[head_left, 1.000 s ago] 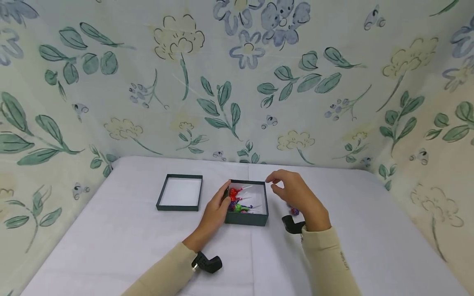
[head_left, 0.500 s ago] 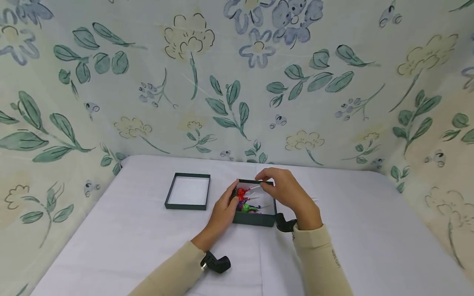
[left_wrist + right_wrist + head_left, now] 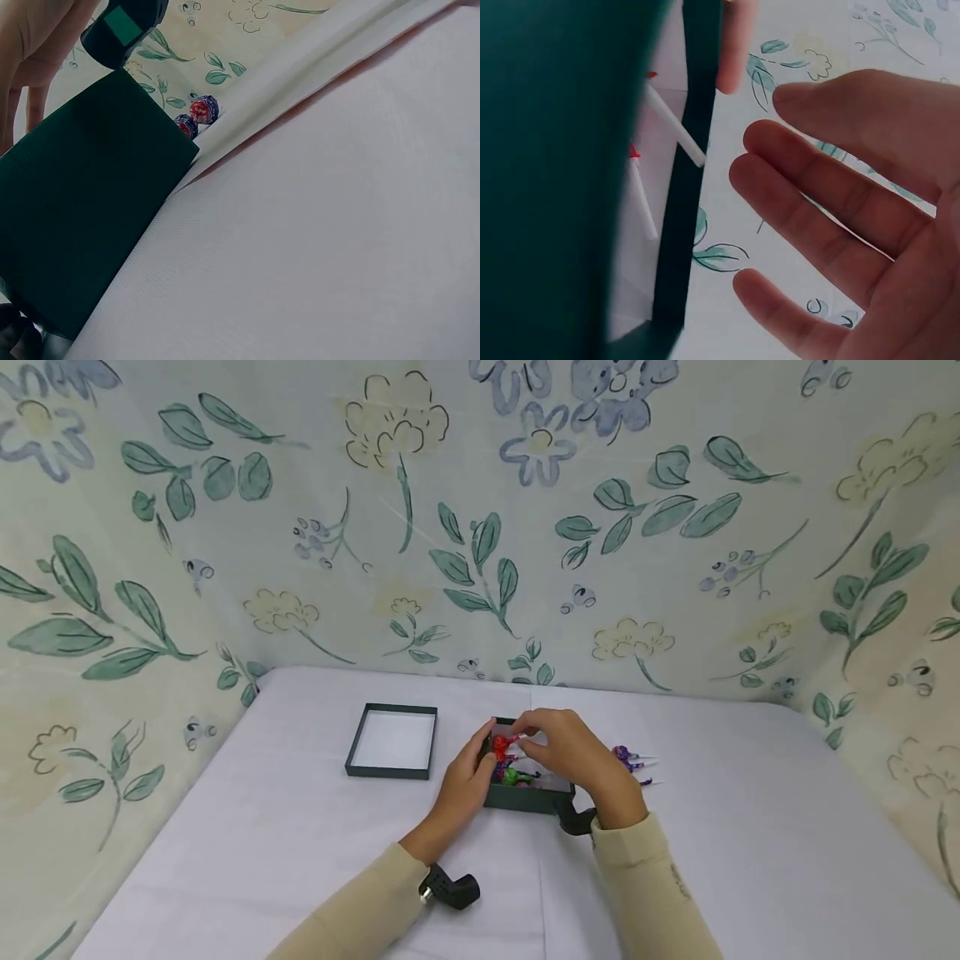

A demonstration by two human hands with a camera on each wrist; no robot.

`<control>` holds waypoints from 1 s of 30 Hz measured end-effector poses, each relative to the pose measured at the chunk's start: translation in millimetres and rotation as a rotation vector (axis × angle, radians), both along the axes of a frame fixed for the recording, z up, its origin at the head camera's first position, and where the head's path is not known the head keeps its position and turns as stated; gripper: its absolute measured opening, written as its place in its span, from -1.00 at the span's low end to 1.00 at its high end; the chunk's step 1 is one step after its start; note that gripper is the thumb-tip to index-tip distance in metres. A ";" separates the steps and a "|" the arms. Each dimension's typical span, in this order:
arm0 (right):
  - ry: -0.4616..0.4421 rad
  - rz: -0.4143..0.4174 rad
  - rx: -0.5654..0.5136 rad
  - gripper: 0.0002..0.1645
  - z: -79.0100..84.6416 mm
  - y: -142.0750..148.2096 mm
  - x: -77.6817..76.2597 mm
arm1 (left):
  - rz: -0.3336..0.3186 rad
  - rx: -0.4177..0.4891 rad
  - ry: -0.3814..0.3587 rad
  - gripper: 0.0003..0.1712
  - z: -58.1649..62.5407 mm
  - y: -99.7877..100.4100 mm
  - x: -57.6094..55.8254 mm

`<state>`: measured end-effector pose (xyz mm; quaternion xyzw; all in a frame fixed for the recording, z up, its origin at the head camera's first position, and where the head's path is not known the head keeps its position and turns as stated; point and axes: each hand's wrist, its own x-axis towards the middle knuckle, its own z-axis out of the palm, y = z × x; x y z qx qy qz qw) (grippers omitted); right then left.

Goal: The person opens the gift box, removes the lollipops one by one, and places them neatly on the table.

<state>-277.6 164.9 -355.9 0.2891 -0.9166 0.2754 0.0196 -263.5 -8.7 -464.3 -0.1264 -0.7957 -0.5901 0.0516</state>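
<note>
There are two white sticks (image 3: 675, 124) in that dark green box (image 3: 547, 180), and just beside it the right hand (image 3: 862, 191), fingers extended.

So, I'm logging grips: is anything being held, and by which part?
Yes: the left hand holds the box by its left side. The right hand, reaching over it, holds nothing that shows.

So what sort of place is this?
Probably a small indoor recording setup: there's a table covered in white, a floral-patterned backdrop behind and beside it, and black wrist cameras on the person.
</note>
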 end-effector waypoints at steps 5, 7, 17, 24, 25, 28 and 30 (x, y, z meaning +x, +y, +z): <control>-0.021 0.042 -0.008 -0.76 -2.0 -6.9 -3.4 | 0.022 -0.013 0.009 -0.40 2.1 -0.5 -2.8; -0.038 0.041 -0.001 -0.77 -3.2 -10.1 -3.5 | 0.027 -0.022 0.007 -0.40 2.6 -0.8 -3.5; -0.065 0.037 0.043 -0.82 -10.8 -18.1 -3.3 | 0.034 -0.030 0.024 -0.41 4.5 -0.6 -1.2; -0.017 0.078 0.050 -0.89 -16.7 -19.5 -2.0 | 0.032 -0.039 0.020 -0.41 4.7 0.2 0.7; -0.009 0.085 0.051 -0.89 -17.2 -19.3 -1.6 | 0.030 -0.037 0.021 -0.41 4.2 0.3 0.8; -0.020 0.085 0.050 -0.89 -17.8 -18.0 -0.6 | 0.024 -0.039 0.028 -0.41 2.7 0.8 0.2; -0.025 0.085 0.056 -0.89 -18.4 -16.8 -0.3 | 0.019 -0.038 0.035 -0.41 1.9 1.3 0.0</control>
